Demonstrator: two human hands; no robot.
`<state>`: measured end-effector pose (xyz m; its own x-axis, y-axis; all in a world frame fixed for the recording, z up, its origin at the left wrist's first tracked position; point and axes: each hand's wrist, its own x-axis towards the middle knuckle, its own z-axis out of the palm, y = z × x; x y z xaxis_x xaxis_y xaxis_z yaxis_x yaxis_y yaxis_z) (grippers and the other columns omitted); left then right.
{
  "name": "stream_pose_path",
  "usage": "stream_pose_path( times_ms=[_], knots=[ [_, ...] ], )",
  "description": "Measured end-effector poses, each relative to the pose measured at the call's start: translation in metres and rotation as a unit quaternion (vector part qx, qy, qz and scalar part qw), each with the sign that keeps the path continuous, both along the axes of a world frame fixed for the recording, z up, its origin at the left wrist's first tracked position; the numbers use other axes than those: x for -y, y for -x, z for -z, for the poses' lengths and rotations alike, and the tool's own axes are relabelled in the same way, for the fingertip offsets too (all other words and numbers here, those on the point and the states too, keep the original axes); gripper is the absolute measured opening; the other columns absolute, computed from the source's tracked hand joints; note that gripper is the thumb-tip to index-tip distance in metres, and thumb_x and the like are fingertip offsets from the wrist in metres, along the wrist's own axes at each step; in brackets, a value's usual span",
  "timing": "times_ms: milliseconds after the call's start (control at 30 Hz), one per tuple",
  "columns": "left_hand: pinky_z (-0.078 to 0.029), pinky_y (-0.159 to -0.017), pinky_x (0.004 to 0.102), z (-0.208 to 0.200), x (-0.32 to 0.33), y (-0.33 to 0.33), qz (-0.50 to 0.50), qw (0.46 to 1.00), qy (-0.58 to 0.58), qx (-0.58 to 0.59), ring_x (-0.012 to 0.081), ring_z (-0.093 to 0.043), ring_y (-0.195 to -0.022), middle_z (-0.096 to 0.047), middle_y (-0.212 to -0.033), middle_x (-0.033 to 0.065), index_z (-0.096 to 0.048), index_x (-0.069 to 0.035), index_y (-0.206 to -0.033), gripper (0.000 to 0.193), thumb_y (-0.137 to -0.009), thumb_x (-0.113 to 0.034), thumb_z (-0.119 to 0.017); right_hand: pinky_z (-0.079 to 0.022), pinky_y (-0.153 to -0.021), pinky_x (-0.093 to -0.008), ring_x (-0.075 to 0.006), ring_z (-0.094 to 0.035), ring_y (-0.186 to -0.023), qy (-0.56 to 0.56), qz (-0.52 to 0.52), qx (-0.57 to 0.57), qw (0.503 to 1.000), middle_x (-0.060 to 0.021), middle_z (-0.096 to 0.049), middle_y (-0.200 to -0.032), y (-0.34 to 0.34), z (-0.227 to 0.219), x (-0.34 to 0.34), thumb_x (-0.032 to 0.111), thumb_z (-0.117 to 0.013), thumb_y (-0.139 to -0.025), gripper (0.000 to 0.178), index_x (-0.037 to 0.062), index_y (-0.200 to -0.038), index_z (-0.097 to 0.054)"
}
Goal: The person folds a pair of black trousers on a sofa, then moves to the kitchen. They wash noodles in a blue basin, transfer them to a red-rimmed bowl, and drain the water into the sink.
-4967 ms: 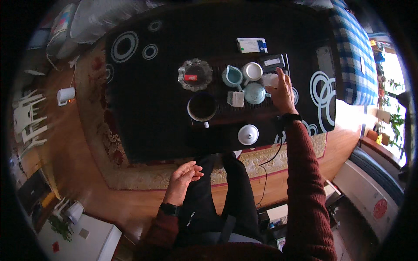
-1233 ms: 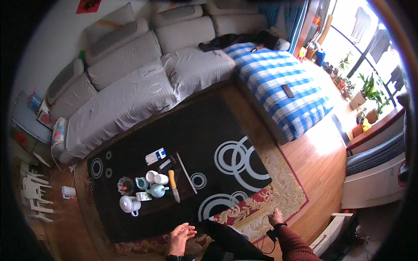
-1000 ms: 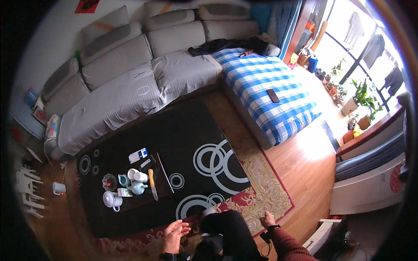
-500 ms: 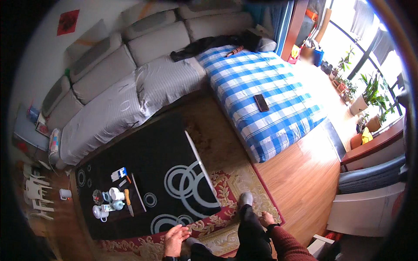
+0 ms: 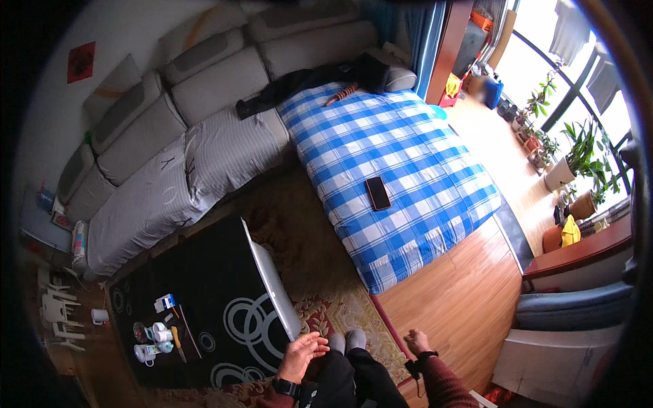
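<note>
My left hand (image 5: 304,355) is in the air close to the near right corner of the black coffee table (image 5: 197,272), with its fingers stretched out and nothing in it. To the right, my right hand (image 5: 416,341) hangs over the rug's border and the wood floor, its fingers loosely curled with nothing visible in them. A dark band and a small dangling dark piece (image 5: 412,369) show at that wrist. Beyond my hands, a dark phone (image 5: 378,194) lies on the blue and white checked cover (image 5: 415,170) of the sofa's long seat.
On the table are cups (image 5: 162,332), a lidded white mug (image 5: 144,353), a yellow-handled knife (image 5: 178,342) and a blue-white box (image 5: 164,302). The grey sofa (image 5: 218,81) runs along the wall. White stools (image 5: 61,308) stand far left; potted plants (image 5: 578,151) line the window.
I have moved forward, and the checked seat and phone appear nearer. My feet are now side by side. My left hand has come up and right, and both hands remain empty.
</note>
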<state>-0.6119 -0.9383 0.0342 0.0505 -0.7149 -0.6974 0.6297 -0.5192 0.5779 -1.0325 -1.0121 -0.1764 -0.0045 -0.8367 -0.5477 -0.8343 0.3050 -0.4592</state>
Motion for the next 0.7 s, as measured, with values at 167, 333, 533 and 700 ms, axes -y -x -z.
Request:
stream_pose_path(
  times_ms=[167,333,533,700],
  knots=[
    [-0.058,-0.098,0.0410,0.000,0.069,-0.015,0.018,1.000,0.010,-0.001,0.0313,-0.072,-0.110,-0.071,-0.123,0.0217,-0.058,0.005,-0.138,0.040,-0.104,-0.015,-0.065,-0.059,-0.094,-0.0441,-0.0382,-0.074,-0.110,-0.069,-0.034,0.141,0.987,-0.0248,-0.076,-0.112,-0.091,-0.002,0.060,0.023,-0.079,-0.091,0.042,-0.0031,-0.122,-0.069],
    [-0.058,-0.098,0.0404,-0.003,0.165,-0.063,0.017,0.999,0.040,0.000,0.0306,-0.072,-0.109,-0.071,-0.124,0.0216,-0.058,0.004,-0.137,0.039,-0.104,-0.016,-0.066,-0.059,-0.089,-0.0473,-0.0438,-0.072,-0.106,0.014,-0.121,0.209,0.970,-0.0273,-0.075,-0.108,-0.182,-0.014,0.169,0.025,-0.073,-0.095,0.037,-0.0019,-0.120,-0.069],
    [-0.058,-0.096,0.0416,-0.018,0.273,-0.157,-0.050,0.993,0.087,0.069,0.0323,-0.073,-0.108,-0.070,-0.125,0.0240,-0.055,0.007,-0.143,0.044,-0.105,-0.015,-0.062,-0.053,-0.077,-0.0547,-0.0504,-0.067,-0.094,0.054,-0.114,0.253,0.959,-0.0273,-0.068,-0.091,-0.290,-0.023,0.337,0.025,-0.068,-0.095,0.027,-0.0002,-0.100,-0.061],
    [-0.058,-0.095,0.0409,-0.028,0.317,-0.227,-0.075,0.991,0.018,0.110,0.0305,-0.073,-0.106,-0.071,-0.124,0.0226,-0.056,0.008,-0.141,0.043,-0.104,-0.014,-0.063,-0.053,-0.079,-0.0538,-0.0501,-0.066,-0.094,0.057,-0.092,0.288,0.952,-0.0268,-0.067,-0.090,-0.379,-0.030,0.456,0.025,-0.068,-0.095,0.026,0.0001,-0.099,-0.061]
  ],
)
